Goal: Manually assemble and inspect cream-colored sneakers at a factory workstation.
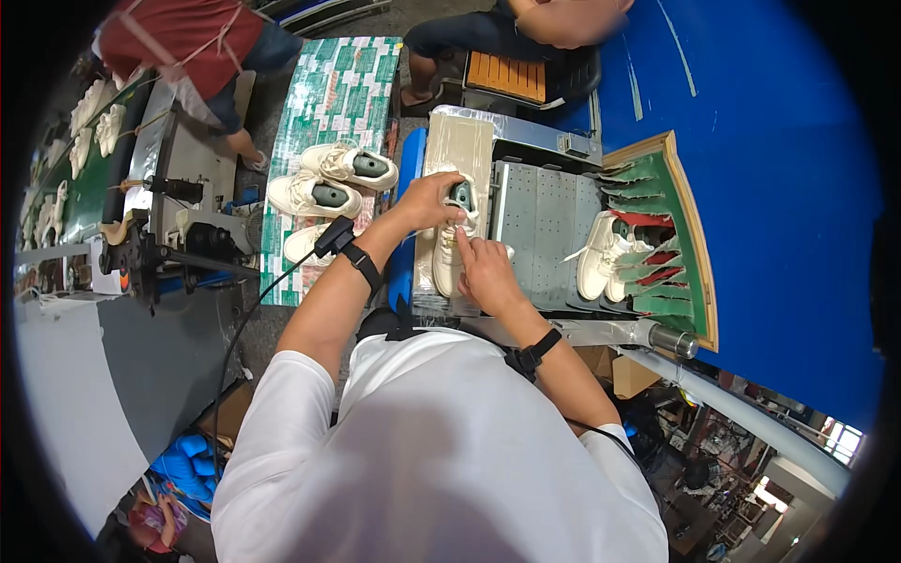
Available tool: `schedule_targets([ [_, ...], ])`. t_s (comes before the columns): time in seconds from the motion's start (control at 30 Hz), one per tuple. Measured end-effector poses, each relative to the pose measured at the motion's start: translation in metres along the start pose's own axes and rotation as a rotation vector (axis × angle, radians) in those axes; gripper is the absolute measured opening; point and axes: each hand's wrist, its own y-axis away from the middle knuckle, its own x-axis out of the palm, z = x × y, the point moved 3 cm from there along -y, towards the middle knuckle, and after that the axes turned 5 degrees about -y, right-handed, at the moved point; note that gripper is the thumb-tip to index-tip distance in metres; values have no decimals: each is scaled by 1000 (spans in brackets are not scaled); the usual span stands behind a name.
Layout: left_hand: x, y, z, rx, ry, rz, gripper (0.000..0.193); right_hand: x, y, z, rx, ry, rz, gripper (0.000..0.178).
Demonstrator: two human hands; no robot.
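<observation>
A cream lace-up sneaker [447,269] with a dark green last in its opening lies toe toward me on a tan, film-wrapped board. My left hand [432,201] is closed round its ankle opening, thumb at the top of the tongue. From the right, my right hand [490,274] presses its stretched index finger on the tongue near the left thumb, its other fingers curled by the sneaker's side. Part of the laces is hidden by my hands.
Left of me, several cream sneakers [314,195] rest on a green-and-white wrapped table [343,84]. At right, a pair of sneakers [605,258] sits on a grey perforated conveyor [540,230] by a wood-framed opening with green strips [690,244]. A blue panel [770,188] stands beyond. Two people work ahead.
</observation>
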Motion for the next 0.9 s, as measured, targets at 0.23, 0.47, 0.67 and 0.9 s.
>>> schedule_targets([
  [0.23, 6, 0, 2, -1, -117, -114, 67, -1, -13, 7, 58, -149, 112, 86],
  [0.47, 15, -1, 9, 43, -48, -133, 68, 16, 12, -30, 648, -1676, 193, 56],
  [0.67, 7, -4, -1, 7, -67, -95, 67, -23, -13, 1, 613, -1024, 265, 47],
  [0.9, 9, 1, 10, 63, 65, -143, 68, 7, 0, -12, 483, -899, -17, 56],
])
